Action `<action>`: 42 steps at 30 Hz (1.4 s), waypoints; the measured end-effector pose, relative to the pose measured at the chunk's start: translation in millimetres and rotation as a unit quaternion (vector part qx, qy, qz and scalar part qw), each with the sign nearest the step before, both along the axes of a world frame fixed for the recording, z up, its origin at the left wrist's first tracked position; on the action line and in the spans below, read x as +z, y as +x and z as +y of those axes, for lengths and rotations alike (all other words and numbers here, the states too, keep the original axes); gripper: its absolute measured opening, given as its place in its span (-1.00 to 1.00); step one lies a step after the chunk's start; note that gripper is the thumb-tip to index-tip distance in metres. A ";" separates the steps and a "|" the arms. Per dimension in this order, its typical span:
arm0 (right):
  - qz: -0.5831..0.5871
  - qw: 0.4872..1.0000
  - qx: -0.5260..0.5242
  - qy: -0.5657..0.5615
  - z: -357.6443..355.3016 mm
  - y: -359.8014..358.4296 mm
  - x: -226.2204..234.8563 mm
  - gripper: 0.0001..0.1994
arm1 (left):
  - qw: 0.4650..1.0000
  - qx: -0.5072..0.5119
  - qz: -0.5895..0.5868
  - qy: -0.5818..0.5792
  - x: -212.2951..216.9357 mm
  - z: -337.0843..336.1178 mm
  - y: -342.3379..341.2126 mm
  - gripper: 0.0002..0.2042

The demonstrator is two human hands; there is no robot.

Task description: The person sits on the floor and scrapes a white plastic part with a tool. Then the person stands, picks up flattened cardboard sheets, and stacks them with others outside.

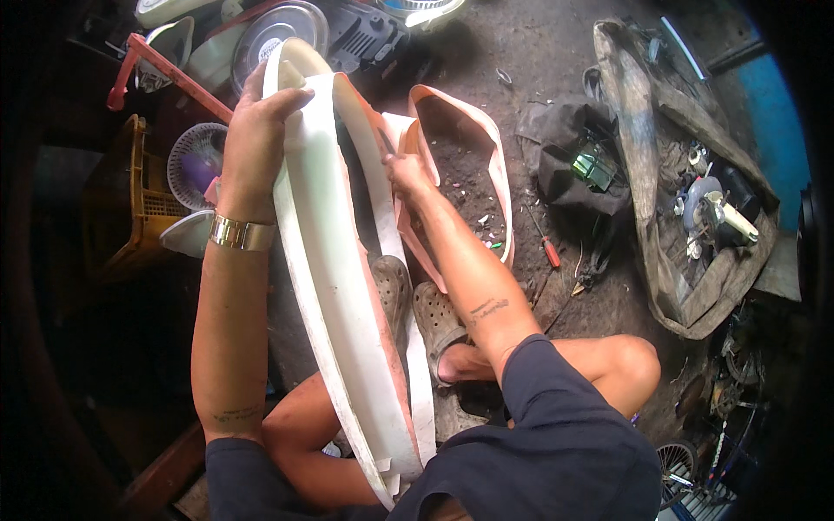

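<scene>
A long white plastic shell (326, 217), oval with raised walls, leans from my lap up toward the far side. My left hand (254, 143) is closed around its far left rim, thumb over the edge. In my right hand (408, 174) is a knife (387, 141), its thin dark blade pointing up beside the shell's right wall; the handle is hidden in my fingers. That wall shows a ragged pinkish edge. Just beyond the right hand, a looped pink-and-white plastic strip (499, 165) stands on the ground; whether it is still joined to the shell I cannot tell.
Right of the strip lies a red-handled screwdriver (550, 252). A dirty sack (643, 165) with scrap parts is farther right. On the left are a yellow crate (135, 208), a white basket (195, 165) and a red bar (178, 78). My brown clogs (439, 321) are near the shell.
</scene>
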State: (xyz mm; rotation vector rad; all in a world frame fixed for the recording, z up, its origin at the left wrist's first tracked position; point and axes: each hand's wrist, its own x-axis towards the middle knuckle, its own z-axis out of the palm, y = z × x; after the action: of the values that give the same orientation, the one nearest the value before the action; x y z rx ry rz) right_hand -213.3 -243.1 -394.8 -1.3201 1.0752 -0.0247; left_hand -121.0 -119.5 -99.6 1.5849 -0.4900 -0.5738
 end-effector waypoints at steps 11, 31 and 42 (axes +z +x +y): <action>0.068 0.910 0.224 -0.343 0.0 5.0 33.3 -0.58 | 1.000 0.014 -0.005 -0.009 -8.0 7.5 9.1 -0.38; -0.119 0.992 -0.032 -0.026 44.8 9.0 97.2 -0.65 | 0.999 0.018 -0.019 0.022 -7.3 19.1 15.9 -0.44; 0.019 0.903 0.077 -0.422 31.2 60.1 86.0 -0.75 | 0.999 0.012 -0.030 0.028 -6.8 11.0 11.5 -0.44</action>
State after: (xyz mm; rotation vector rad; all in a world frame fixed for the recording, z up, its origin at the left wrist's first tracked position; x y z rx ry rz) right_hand -153.2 -211.9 -308.8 -2.1895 1.0201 -0.3853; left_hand -109.5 -108.5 -106.4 1.6626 -0.5037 -0.5278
